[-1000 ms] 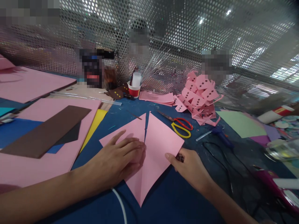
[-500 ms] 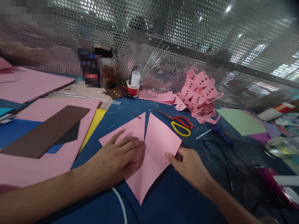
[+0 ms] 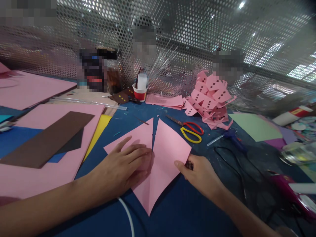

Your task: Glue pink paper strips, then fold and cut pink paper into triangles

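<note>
A pink paper sheet (image 3: 165, 148) lies in front of me, its pointed corner towards me. A narrow slit runs in from its far side and meets a crease down the middle. My left hand (image 3: 125, 161) rests flat on the sheet's left half, fingers spread, fingertips by the slit. At the right edge my right hand (image 3: 197, 169) pinches the paper, thumb on top and fingers beneath, and that side bends up slightly. Scissors (image 3: 189, 129) with red and yellow handles lie just beyond the sheet.
Pink sheets (image 3: 93, 118) and a brown strip (image 3: 49, 140) lie left. Behind stand a paper cup (image 3: 140, 93) and a heap of pink cut-outs (image 3: 209, 98). A blue glue gun (image 3: 233, 140) with a black cable, green paper (image 3: 256, 126) and a magenta device (image 3: 288, 187) are to the right.
The view has shifted very slightly. Both hands and the pink sheet keep the same positions relative to each other.
</note>
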Action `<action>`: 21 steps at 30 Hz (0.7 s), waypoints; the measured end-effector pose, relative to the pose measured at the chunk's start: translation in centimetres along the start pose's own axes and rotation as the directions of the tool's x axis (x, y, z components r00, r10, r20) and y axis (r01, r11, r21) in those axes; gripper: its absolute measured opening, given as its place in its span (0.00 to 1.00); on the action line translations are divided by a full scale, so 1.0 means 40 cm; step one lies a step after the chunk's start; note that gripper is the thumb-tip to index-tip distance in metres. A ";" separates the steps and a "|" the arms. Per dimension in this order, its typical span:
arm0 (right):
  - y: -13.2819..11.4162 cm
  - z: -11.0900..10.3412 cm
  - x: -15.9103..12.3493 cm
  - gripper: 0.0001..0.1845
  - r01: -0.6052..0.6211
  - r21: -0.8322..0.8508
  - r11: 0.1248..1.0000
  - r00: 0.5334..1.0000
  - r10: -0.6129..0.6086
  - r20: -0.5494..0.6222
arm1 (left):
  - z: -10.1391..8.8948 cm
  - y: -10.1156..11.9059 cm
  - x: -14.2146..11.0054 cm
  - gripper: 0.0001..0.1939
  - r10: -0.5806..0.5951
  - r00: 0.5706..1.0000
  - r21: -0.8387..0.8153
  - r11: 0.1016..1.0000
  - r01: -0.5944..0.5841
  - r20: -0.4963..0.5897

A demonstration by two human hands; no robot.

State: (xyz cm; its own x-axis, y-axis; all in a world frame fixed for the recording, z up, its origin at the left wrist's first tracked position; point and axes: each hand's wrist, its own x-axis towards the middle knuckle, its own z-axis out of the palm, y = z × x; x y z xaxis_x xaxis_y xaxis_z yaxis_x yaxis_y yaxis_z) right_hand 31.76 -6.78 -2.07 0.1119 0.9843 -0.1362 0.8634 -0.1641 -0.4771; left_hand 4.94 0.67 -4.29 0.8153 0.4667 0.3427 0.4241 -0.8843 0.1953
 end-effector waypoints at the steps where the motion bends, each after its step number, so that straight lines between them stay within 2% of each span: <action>1: -0.001 -0.001 0.000 0.21 -0.002 0.001 1.000 1.000 0.002 0.000 | 0.000 0.000 0.000 0.15 -0.001 1.000 0.001 1.000 0.001 0.000; 9: 0.003 0.000 0.001 0.21 0.007 0.029 1.000 1.000 -0.006 -0.005 | 0.004 0.000 -0.004 0.17 0.009 1.000 0.015 1.000 -0.008 -0.019; 13: 0.011 0.007 0.003 0.20 -0.006 0.056 0.998 1.000 0.007 -0.018 | -0.004 0.003 -0.002 0.14 0.026 1.000 0.000 1.000 -0.026 -0.015; 21: 0.012 0.005 -0.006 0.23 0.014 0.165 0.986 0.999 -0.009 -0.031 | -0.010 0.006 0.003 0.14 0.037 0.998 0.021 0.999 -0.036 -0.046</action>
State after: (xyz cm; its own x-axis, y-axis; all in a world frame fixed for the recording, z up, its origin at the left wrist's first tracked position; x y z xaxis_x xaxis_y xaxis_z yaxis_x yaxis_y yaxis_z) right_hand 32.05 -7.11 -2.44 0.1193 0.9873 -0.1053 0.7719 -0.1589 -0.6156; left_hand 4.96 0.52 -3.85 0.8113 0.4342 0.3914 0.4030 -0.9004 0.1636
